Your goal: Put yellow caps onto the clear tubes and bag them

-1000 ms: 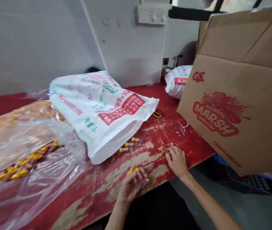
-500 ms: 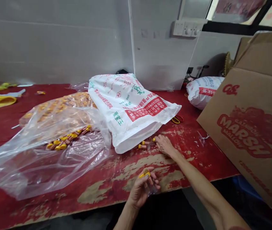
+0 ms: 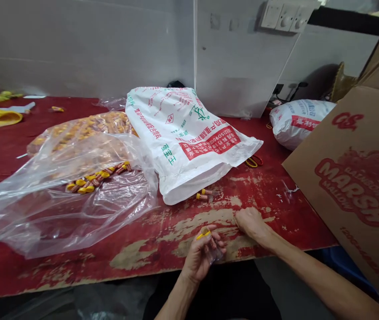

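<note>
Since half a second ago my right hand [image 3: 249,221] has come back from the mouth of the white sack [image 3: 189,138] to the worn patch of bench [image 3: 59,278] in front of it, close to my left hand [image 3: 200,261]. Its fingers are curled under, knuckles up, and I cannot tell whether anything is inside them. My left hand is closed round a small bunch of yellow-capped tubes [image 3: 206,235], held at the bench edge in front of the sack.

Two loose tubes [image 3: 203,194] lie right at the sack's mouth, between the sack and my hands. Left of the sack a clear plastic bag [image 3: 59,222] sprawls across the bench, with a row of bagged tubes [image 3: 92,180] showing through it. At the sack's right corner, yellow and red loops [image 3: 252,161] lie on the bench. Further right of the sack a cardboard box [image 3: 352,178] crowds the bench edge beside my right forearm, and a smaller sack [image 3: 298,120] lies behind it by the wall.
</note>
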### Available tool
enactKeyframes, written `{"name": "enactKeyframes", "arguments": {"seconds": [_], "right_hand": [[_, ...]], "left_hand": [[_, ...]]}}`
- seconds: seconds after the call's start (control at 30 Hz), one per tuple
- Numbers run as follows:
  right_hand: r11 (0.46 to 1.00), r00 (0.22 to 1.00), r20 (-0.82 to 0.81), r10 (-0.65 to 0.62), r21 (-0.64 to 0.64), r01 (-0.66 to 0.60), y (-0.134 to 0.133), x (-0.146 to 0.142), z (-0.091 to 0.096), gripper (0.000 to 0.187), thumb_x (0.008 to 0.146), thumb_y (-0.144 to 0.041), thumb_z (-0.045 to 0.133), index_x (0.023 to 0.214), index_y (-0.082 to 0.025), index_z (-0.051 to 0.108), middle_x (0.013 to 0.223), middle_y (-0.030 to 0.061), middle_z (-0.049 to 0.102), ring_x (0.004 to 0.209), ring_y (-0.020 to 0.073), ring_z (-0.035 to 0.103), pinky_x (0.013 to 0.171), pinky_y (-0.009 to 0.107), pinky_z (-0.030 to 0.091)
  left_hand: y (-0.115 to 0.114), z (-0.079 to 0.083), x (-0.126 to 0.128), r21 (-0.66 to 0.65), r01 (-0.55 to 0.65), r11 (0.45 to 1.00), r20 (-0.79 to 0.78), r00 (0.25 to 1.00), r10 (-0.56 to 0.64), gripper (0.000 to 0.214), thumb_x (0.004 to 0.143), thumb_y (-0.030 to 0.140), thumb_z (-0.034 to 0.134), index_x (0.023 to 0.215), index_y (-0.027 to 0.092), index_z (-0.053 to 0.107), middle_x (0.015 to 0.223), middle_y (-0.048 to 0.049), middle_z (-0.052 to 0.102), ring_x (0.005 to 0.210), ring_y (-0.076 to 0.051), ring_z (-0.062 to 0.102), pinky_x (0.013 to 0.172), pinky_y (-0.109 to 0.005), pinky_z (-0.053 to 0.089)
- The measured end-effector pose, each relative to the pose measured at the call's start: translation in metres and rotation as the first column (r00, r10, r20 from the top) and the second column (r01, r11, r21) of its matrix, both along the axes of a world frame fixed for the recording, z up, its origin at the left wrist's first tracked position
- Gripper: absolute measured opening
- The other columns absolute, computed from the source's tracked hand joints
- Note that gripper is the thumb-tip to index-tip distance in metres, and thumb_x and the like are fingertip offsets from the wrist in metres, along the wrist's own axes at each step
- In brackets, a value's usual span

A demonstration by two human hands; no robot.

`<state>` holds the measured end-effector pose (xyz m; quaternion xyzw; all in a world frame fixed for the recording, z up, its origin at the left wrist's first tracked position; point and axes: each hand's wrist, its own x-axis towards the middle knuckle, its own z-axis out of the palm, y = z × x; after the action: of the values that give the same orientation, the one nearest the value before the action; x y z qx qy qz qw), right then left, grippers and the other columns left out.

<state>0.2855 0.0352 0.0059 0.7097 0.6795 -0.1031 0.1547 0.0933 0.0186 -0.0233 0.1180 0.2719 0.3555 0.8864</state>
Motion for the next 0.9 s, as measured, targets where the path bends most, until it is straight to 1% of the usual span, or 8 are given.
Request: {"name": "enactKeyframes", "arguments": {"seconds": [0.2, 0.3, 0.4, 0.47, 0.5, 0.67, 0.8, 0.9], "right_hand": [[0.988, 0.992, -0.064, -0.11, 0.103, 0.117, -0.01, 0.005, 0.004, 0.031, 0.092, -0.023, 0.039, 0.084, -0.013, 0.067, 0.082, 0.0138, 0.069, 0.077, 0.0226, 0.066, 0.067, 0.028, 0.044], [0.951, 0.952, -0.282, -0.118, 0.245, 0.19, -0.027, -0.022, 0.002, 0.039, 0.098, -0.027, 0.023, 0.095, -0.016, 0.061, 0.087, 0.0067, 0.067, 0.08, 0.0149, 0.063, 0.069, 0.022, 0.044], [0.868, 0.753, -0.648, 0.108, 0.431, 0.246, -0.04, -0.056, -0.006, 0.029, 0.097, -0.026, 0.029, 0.102, -0.018, 0.057, 0.095, 0.0053, 0.063, 0.087, 0.0145, 0.059, 0.077, 0.024, 0.045], [0.829, 0.642, -0.697, 0.32, 0.534, 0.166, -0.036, -0.069, -0.011, 0.025, 0.095, -0.024, 0.034, 0.1, -0.019, 0.057, 0.095, 0.0052, 0.061, 0.09, 0.016, 0.055, 0.082, 0.027, 0.044], [0.806, 0.639, -0.669, 0.381, 0.579, 0.125, -0.029, -0.072, -0.012, 0.024, 0.094, -0.021, 0.034, 0.097, -0.019, 0.058, 0.094, 0.0054, 0.059, 0.09, 0.0165, 0.053, 0.083, 0.028, 0.043], [0.746, 0.933, -0.252, 0.257, 0.665, -0.026, 0.033, -0.065, -0.015, 0.018, 0.09, -0.02, 0.045, 0.102, -0.019, 0.058, 0.102, 0.0073, 0.054, 0.095, 0.0204, 0.046, 0.085, 0.033, 0.038], [0.768, 0.967, -0.094, 0.239, 0.628, -0.128, 0.068, -0.069, -0.02, 0.016, 0.085, -0.027, 0.055, 0.097, -0.018, 0.059, 0.105, 0.0094, 0.055, 0.094, 0.025, 0.045, 0.082, 0.038, 0.036], [0.745, 0.936, -0.078, 0.345, 0.629, -0.222, 0.061, -0.074, -0.029, 0.013, 0.087, -0.022, 0.051, 0.094, -0.017, 0.061, 0.101, 0.0097, 0.059, 0.094, 0.0247, 0.049, 0.081, 0.039, 0.036]], "left_hand": [[0.0, 0.009, 0.008, -0.071, -0.116, 0.991, -0.082, 0.991, 0.11, 0.034, 0.068, 0.016, 0.073, 0.098, 0.017, 0.057, 0.083, -0.0038, 0.066, 0.074, -0.019, 0.066, 0.065, -0.033, 0.055], [-0.006, 0.011, 0.012, -0.059, -0.155, 0.986, -0.102, 0.984, 0.149, 0.034, 0.069, 0.025, 0.075, 0.098, 0.018, 0.057, 0.088, -0.0036, 0.067, 0.073, -0.018, 0.066, 0.062, -0.032, 0.055], [-0.008, 0.011, 0.013, -0.027, -0.238, 0.971, -0.056, 0.97, 0.236, 0.03, 0.068, 0.024, 0.077, 0.091, 0.017, 0.061, 0.086, -0.002, 0.067, 0.074, -0.013, 0.065, 0.065, -0.024, 0.054], [-0.006, 0.01, 0.008, -0.036, -0.309, 0.95, -0.045, 0.951, 0.307, 0.025, 0.064, 0.018, 0.078, 0.083, 0.015, 0.063, 0.081, -0.0011, 0.067, 0.072, -0.011, 0.064, 0.067, -0.019, 0.052], [-0.004, 0.01, 0.004, -0.056, -0.327, 0.943, -0.059, 0.944, 0.324, 0.023, 0.064, 0.017, 0.078, 0.081, 0.014, 0.063, 0.079, -0.0012, 0.067, 0.071, -0.012, 0.064, 0.067, -0.02, 0.053], [0.005, 0.006, -0.024, -0.145, -0.307, 0.941, -0.124, 0.949, 0.29, 0.013, 0.071, 0.019, 0.07, 0.082, 0.014, 0.064, 0.078, -0.0043, 0.067, 0.068, -0.021, 0.066, 0.066, -0.04, 0.056], [0.01, 0.004, -0.035, -0.118, -0.226, 0.967, -0.058, 0.974, 0.22, 0.013, 0.07, 0.02, 0.07, 0.081, 0.014, 0.066, 0.08, -0.0058, 0.067, 0.071, -0.022, 0.066, 0.065, -0.039, 0.056], [0.001, 0.002, -0.034, -0.073, -0.219, 0.973, 0.012, 0.975, 0.221, 0.014, 0.071, 0.023, 0.069, 0.083, 0.015, 0.066, 0.081, -0.0056, 0.067, 0.07, -0.021, 0.065, 0.063, -0.037, 0.055]]}}
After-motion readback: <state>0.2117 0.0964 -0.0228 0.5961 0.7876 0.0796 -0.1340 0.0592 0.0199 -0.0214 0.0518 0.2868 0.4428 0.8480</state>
